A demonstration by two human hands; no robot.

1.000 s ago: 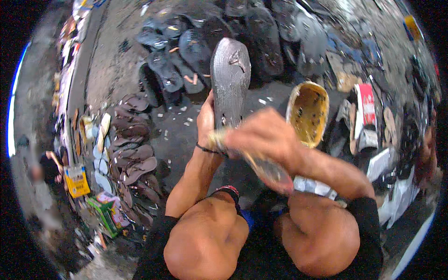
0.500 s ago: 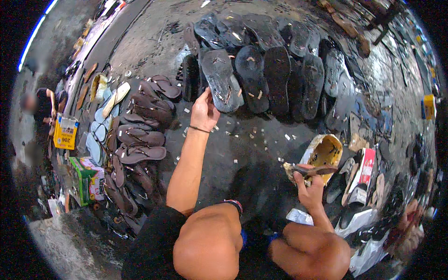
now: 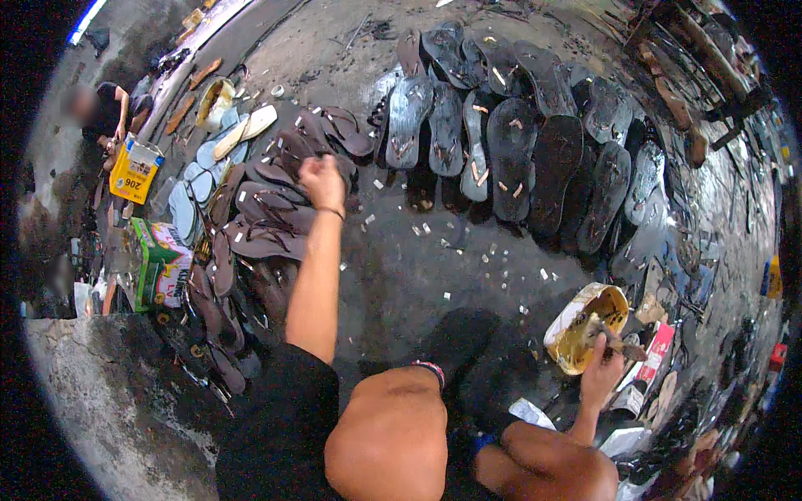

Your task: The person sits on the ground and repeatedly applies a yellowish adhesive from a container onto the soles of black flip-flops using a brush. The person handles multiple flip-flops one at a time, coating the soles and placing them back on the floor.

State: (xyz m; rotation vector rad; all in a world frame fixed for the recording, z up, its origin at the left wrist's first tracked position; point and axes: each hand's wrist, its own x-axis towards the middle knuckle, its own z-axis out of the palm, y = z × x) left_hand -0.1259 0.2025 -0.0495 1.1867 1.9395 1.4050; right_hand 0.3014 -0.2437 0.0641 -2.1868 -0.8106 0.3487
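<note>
Brush (image 3: 620, 341) slants lengthwise, bristles up-left at tub (image 3: 568, 322), gripped in right hand (image 3: 599, 369); left hand (image 3: 322, 182), hold unclear.

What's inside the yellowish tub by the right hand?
Inside the tub, a yellowish coating and dark specks show. The brush, held in the right hand, covers part of the interior; what lies beneath it is hidden.
</note>
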